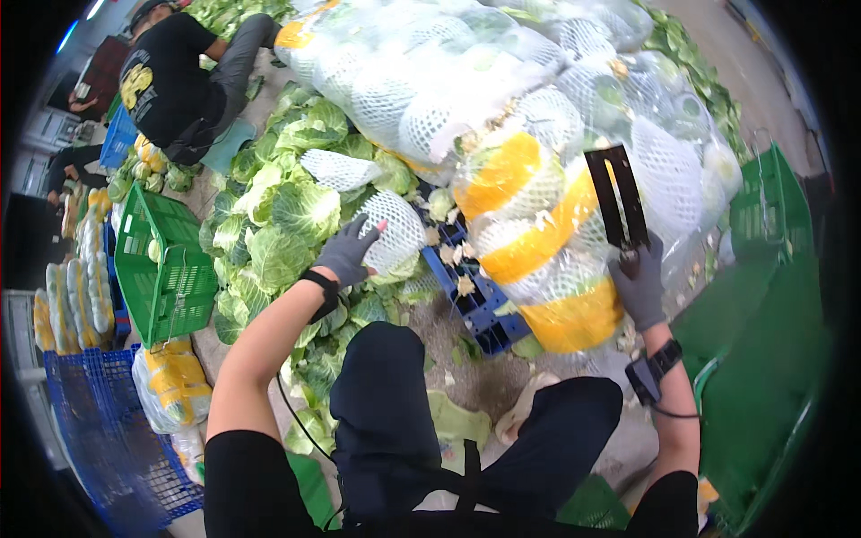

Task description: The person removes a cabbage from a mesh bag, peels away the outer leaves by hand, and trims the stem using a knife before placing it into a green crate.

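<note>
Left of the blue pallet (495, 327), the left hand (345, 255) has its fingers spread and touches one foam-netted cabbage (396, 238), beside loose cabbages (296, 211), too many for counting. Right of the pallet, the right hand (640, 285) is wrapped around one dark slotted knife (613, 190), its blade over the bagged cabbages (538, 255). At least two green crates (179, 291) stand, one far to each side of the pallet. A narrow strip of grey floor (441, 327) lies between its near edge and the two knees (384, 368).

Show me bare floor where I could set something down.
Widest: the floor at upper right, beyond loose leaves edging the wrapped pile. A smaller gap lies between the green crate at left and the cabbages. Around both hands, left and right, it's crowded.
</note>
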`<state>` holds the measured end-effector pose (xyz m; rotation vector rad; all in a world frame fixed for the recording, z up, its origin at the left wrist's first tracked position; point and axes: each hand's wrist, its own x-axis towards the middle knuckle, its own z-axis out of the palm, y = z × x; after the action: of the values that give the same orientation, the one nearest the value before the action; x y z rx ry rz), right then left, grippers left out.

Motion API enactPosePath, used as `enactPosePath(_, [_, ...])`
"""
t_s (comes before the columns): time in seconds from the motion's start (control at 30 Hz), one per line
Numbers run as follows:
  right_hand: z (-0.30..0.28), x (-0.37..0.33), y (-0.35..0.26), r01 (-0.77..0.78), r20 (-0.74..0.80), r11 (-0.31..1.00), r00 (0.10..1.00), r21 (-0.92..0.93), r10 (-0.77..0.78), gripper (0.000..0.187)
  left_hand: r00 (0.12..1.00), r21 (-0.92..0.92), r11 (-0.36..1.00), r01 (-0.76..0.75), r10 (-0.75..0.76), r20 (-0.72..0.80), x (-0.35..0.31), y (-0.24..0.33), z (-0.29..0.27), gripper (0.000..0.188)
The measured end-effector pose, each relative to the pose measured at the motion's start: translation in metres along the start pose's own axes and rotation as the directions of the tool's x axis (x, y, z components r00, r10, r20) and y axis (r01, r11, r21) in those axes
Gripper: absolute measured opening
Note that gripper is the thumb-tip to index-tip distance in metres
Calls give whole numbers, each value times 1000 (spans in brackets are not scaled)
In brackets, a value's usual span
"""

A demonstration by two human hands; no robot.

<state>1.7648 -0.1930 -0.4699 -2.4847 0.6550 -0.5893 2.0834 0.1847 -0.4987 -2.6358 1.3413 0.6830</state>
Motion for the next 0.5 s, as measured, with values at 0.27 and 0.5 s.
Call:
enactPosePath(0.27, [17, -20, 38, -110, -29, 990, 993, 93, 113, 44, 986, -150, 974, 169, -168, 14, 75, -29, 83, 82])
enactPosePath(0.5, [18, -17, 73, -214, 23, 955, 977, 207, 214, 57, 679, -748, 647, 149, -617, -399, 84, -74, 57, 67])
